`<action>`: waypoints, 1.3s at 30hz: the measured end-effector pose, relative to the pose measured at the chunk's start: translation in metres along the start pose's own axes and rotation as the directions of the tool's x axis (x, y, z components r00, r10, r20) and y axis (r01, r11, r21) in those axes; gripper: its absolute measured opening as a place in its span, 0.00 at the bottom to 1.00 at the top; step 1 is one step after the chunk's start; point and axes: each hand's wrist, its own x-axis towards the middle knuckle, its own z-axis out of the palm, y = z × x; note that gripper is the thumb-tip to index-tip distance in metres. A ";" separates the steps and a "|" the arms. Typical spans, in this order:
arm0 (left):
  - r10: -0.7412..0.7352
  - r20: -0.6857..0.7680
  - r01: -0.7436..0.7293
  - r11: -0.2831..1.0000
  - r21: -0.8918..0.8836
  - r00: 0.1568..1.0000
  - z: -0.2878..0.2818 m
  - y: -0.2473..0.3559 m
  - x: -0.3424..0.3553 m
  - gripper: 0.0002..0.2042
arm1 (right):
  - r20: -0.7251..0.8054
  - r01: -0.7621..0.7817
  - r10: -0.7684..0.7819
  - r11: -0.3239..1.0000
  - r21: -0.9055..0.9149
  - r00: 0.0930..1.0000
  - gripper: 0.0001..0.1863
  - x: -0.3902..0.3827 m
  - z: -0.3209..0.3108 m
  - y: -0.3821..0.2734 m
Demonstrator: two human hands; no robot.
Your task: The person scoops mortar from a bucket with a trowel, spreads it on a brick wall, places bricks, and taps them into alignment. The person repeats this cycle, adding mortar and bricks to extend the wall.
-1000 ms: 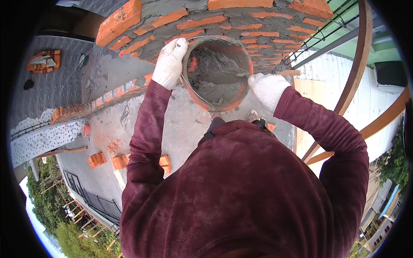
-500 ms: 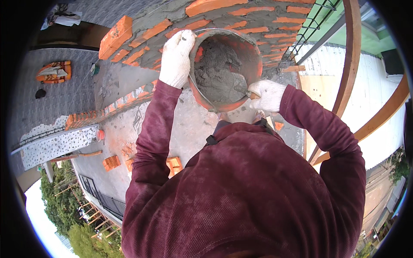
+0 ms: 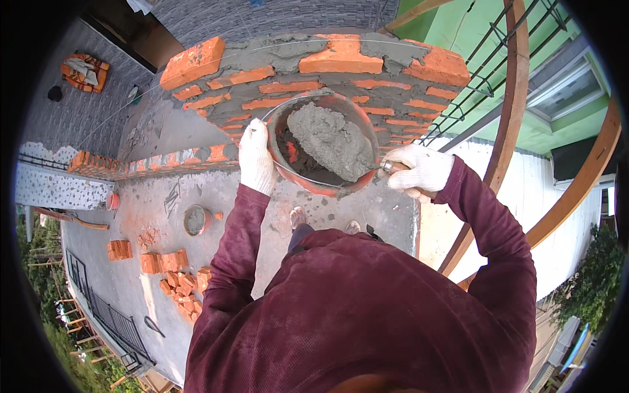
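Observation:
My gloved left hand (image 3: pixel 256 155) grips the left side of an orange bucket (image 3: pixel 312 185) smeared with cement, at its rim and wire handle. My gloved right hand (image 3: pixel 417 168) is closed on the wooden handle of a trowel (image 3: pixel 394 167) at the bucket's right side. A heap of wet grey mortar (image 3: pixel 327 137) lies on the blade, which is hidden under it, over the bucket's dark inside. Just beyond the bucket stands a brick wall (image 3: pixel 341 60) with grey mortar joints and a string line along its top.
Low brick wall (image 3: pixel 141 167) at the left; broken brick piles (image 3: pixel 180 288) and another bucket (image 3: pixel 196 219) on the concrete floor (image 3: pixel 141 288). Curved-looking timber props (image 3: pixel 508 131) and a rebar cage (image 3: pixel 485 85) stand at the right. A dark railing (image 3: pixel 111 308) runs along the lower left edge.
My right hand has brought the trowel up with a large heap of mortar on it. My left hand still holds the bucket. The view now shows more of the wall's top.

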 end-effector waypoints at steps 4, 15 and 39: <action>-0.011 -0.077 0.020 0.993 0.120 0.997 -0.019 -0.016 0.005 0.20 | -0.082 0.026 -0.042 0.982 -0.187 0.996 0.15 -0.021 -0.068 -0.062; -0.039 -0.137 0.077 0.955 0.288 0.990 -0.038 -0.047 0.014 0.20 | -0.414 -0.403 -0.559 0.150 -0.903 0.718 0.13 0.086 -0.146 -0.072; -0.228 0.189 0.051 0.756 0.653 0.955 -0.143 -0.056 0.123 0.25 | -0.765 0.324 0.265 0.789 0.522 0.587 0.22 0.206 0.097 -0.068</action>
